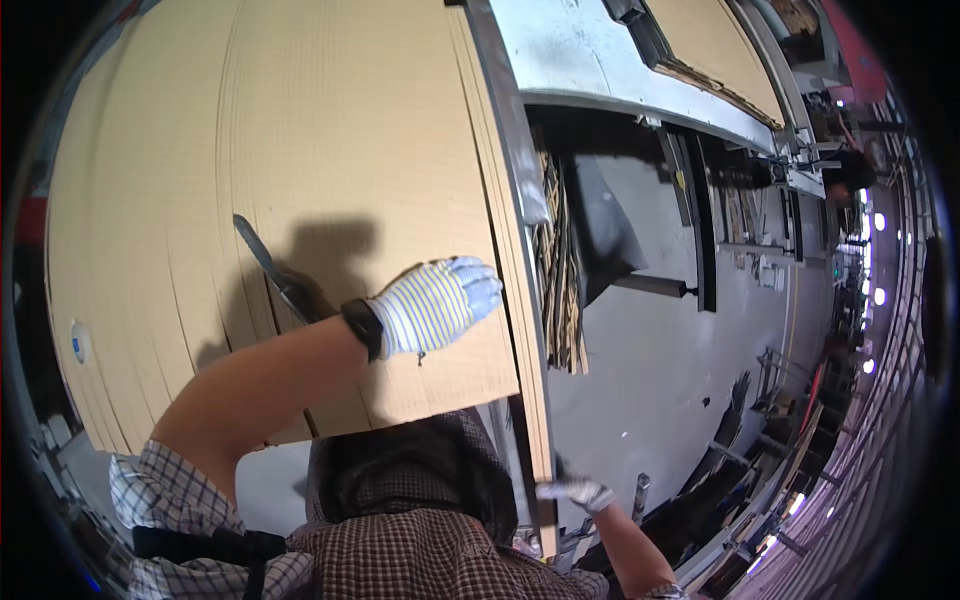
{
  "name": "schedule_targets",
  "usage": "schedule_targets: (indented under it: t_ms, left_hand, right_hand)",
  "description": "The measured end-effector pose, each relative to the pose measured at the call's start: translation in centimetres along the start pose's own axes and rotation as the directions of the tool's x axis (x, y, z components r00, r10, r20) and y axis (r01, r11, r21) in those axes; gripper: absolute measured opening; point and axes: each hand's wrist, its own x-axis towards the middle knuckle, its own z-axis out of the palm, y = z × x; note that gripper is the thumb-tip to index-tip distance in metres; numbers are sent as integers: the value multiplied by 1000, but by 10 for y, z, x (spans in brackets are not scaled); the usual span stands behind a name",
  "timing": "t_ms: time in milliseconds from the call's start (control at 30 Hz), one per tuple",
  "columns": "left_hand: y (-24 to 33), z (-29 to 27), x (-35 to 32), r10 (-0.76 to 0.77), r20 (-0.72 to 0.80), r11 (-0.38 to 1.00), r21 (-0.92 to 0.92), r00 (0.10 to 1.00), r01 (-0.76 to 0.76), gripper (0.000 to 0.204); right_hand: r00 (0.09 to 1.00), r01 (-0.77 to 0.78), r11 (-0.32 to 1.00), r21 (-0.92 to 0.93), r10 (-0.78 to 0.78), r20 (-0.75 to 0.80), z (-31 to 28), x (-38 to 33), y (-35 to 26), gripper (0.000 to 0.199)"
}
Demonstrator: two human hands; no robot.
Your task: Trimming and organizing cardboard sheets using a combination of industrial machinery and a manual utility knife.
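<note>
My left hand (435,305), in a white, blue and yellow striped glove, lies palm down with fingers stretched toward the right edge of a large stack of cardboard sheets (340,110). A dark wristband (362,328) circles that wrist. Further right and nearer to me, my gloved right hand (580,493) closes at the near end of a long, narrow cardboard strip (535,430) that runs along the stack's side; its fingertips are partly hidden. A dark-handled knife (268,262) lies on the sheets, left of my left hand, its lower end hidden behind my forearm.
A metal rail (508,120) borders the stack on the right. Past it, thin offcuts (560,290) hang in a bundle above the grey floor (640,400). A pale machine table (565,50) with more cardboard (715,50) stands at the far right.
</note>
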Motion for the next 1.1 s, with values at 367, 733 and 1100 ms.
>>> schedule_targets:
  t_ms: [367, 733, 1100]
  left_hand:
    - [-8, -7, 3, 88, -105, 994, -49, 991, -94, 42]
    - [3, -1, -11, -5, -179, 996, 85, 984, 21, 39]
    - [0, -1, -1, -13, -131, 983, 178, 991, 37, 42]
  right_hand:
    - [920, 340, 850, 403, -389, 44, -1, -58, -6, 75]
    - [-33, 961, 271, -51, -72, -997, -65, -305, 195, 77]
    - [633, 742, 32, 669, 296, -716, -148, 101, 222, 57]
